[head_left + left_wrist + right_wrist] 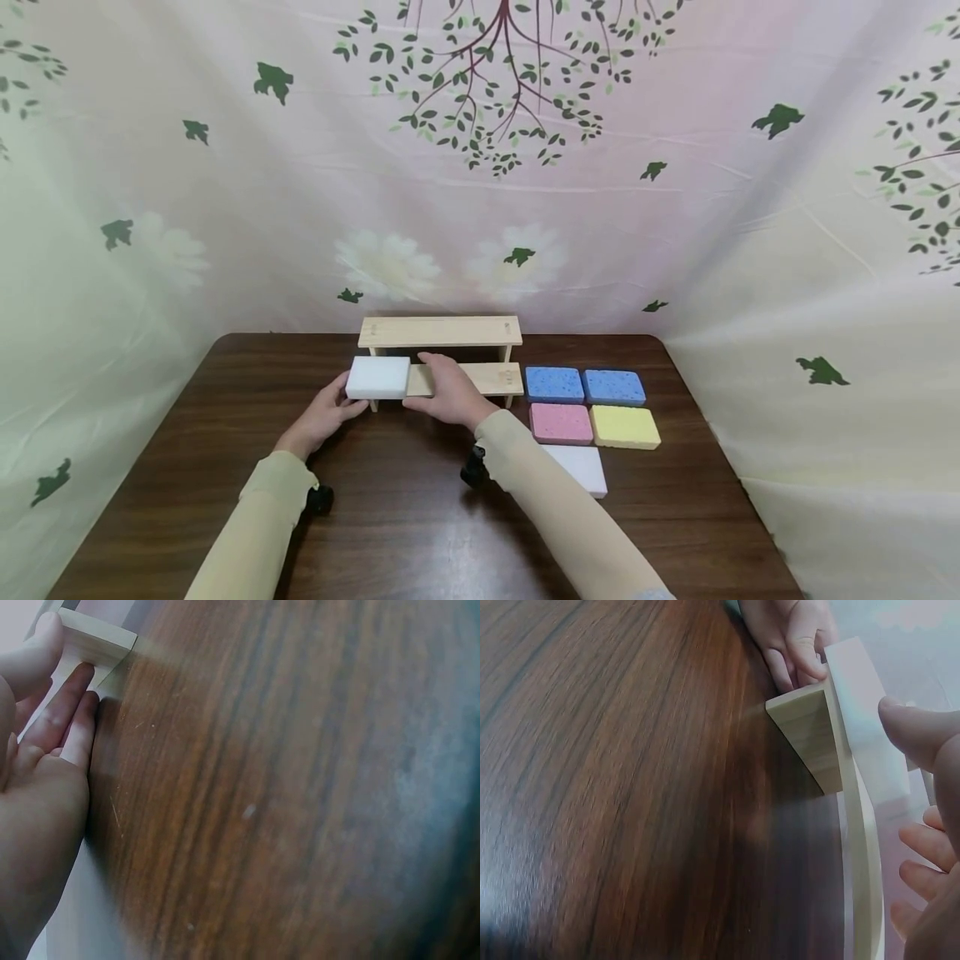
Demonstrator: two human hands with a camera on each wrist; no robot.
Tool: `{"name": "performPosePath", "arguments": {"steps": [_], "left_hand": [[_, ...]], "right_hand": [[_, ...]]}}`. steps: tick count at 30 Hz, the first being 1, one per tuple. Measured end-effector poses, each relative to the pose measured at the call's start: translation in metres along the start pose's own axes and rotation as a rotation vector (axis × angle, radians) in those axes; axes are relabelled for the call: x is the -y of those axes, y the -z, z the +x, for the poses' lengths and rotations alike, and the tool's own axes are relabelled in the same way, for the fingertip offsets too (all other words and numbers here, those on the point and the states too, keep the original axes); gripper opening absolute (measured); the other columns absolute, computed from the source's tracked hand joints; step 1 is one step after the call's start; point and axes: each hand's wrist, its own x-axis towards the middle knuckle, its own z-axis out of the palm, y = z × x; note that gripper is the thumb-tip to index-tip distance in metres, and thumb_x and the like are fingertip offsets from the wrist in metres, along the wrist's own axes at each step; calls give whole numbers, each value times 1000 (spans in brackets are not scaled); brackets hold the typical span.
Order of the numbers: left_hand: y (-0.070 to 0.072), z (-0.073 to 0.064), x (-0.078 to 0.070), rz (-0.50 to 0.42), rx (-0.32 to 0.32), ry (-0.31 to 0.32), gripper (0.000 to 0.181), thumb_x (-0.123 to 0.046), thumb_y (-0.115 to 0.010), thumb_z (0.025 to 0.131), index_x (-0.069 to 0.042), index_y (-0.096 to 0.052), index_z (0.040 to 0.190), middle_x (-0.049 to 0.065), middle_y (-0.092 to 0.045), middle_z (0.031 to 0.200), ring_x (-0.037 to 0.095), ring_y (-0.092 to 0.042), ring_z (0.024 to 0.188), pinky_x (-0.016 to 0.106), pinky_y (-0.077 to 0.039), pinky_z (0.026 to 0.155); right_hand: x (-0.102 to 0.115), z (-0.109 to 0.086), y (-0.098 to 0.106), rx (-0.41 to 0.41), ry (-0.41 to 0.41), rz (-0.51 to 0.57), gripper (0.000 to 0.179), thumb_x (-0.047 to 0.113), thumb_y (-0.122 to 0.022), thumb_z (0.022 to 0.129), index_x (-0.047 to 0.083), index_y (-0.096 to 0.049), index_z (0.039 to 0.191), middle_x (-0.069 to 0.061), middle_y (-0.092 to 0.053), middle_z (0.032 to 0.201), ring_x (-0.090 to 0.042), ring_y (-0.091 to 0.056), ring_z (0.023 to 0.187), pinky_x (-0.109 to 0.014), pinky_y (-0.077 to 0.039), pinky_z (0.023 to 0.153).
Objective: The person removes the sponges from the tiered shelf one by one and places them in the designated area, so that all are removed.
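Note:
A white sponge (378,379) lies flat on the left end of the lower plank (487,379) of a small two-tier wooden stand. My left hand (322,417) is at the sponge's left end, with its thumb by the front corner; in the left wrist view its fingers (75,712) extend beside the stand's end. On the other side, my right hand (453,392) reaches over the plank, thumb and forefinger spread close to the sponge's right edge. The right wrist view shows its thumb (915,731) in front of the sponge and the other fingers loosely bent, holding nothing.
The stand's upper plank (440,332) rises behind, near the cloth backdrop (450,208). Right of the stand lie two blue sponges (553,384), a pink sponge (561,423) and a yellow sponge (624,427). Another white sponge (585,468) is partly hidden by my right sleeve.

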Motion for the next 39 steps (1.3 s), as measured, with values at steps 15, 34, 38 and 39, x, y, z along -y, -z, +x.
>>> {"name": "performPosePath", "arguments": {"steps": [15,34,38,39], "left_hand": [[0,-1,0,1,4,31,82,-20,-70,102,-9,-21,168,18,-19,174,41,-14,160,62,-18,127],[-2,-1,-2,-25,3,29,80,-15,-69,103,-8,-21,168,20,-20,173,41,-14,160,63,-19,127],[-2,-1,-3,-19,1,24,80,-15,-69,102,-8,-23,167,19,-21,173,40,-14,160,63,-19,127],[-2,-1,-3,-14,2,25,81,-15,-69,102,-8,-22,168,20,-21,173,41,-15,160,62,-19,127]], "right_hand": [[6,10,-12,-7,-34,-39,91,45,-83,90,0,-41,157,-17,-55,151,-27,-56,133,-38,-48,112],[15,16,-17,-23,-46,-77,78,44,-80,93,4,-49,153,-8,-65,141,-23,-63,122,-43,-48,109],[14,16,-18,-29,-56,-58,78,44,-79,94,4,-49,153,-9,-64,143,-24,-62,123,-43,-47,110],[13,16,-18,-27,-59,-48,78,45,-79,94,4,-49,153,-9,-63,143,-24,-62,123,-42,-47,110]]}}
